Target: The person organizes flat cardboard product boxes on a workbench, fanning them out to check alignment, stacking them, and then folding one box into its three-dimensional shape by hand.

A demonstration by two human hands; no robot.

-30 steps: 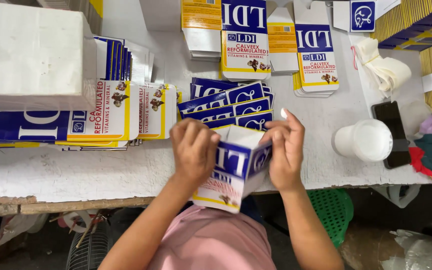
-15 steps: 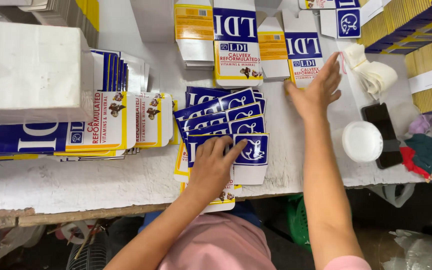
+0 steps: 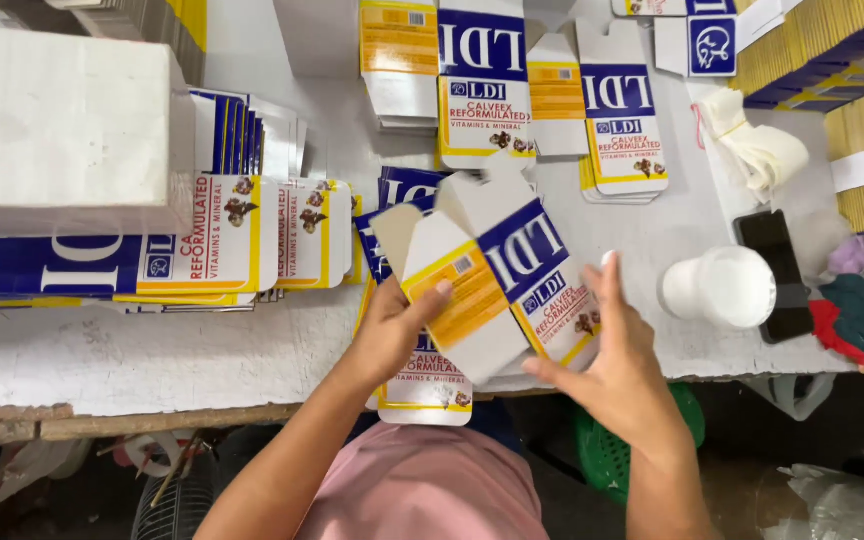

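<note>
Under flat carton (image 3: pixel 497 275), stack (image 3: pixel 422 385) half-hidden.

A flat white-and-blue printed carton blank (image 3: pixel 497 275) is held over the near edge of the white worktable (image 3: pixel 152 350), left hand (image 3: pixel 392 330) on its left side, right hand (image 3: pixel 617 365) at its right. A stack of flat cartons (image 3: pixel 422 385) lies beneath it. Fanned cartons (image 3: pixel 242 240) lie to the left, a large white block (image 3: pixel 62 120) behind them. More blanks (image 3: pixel 512 90) lie at the far edge. A white round cup (image 3: pixel 717 285) and black phone (image 3: pixel 777 270) sit right.
</note>
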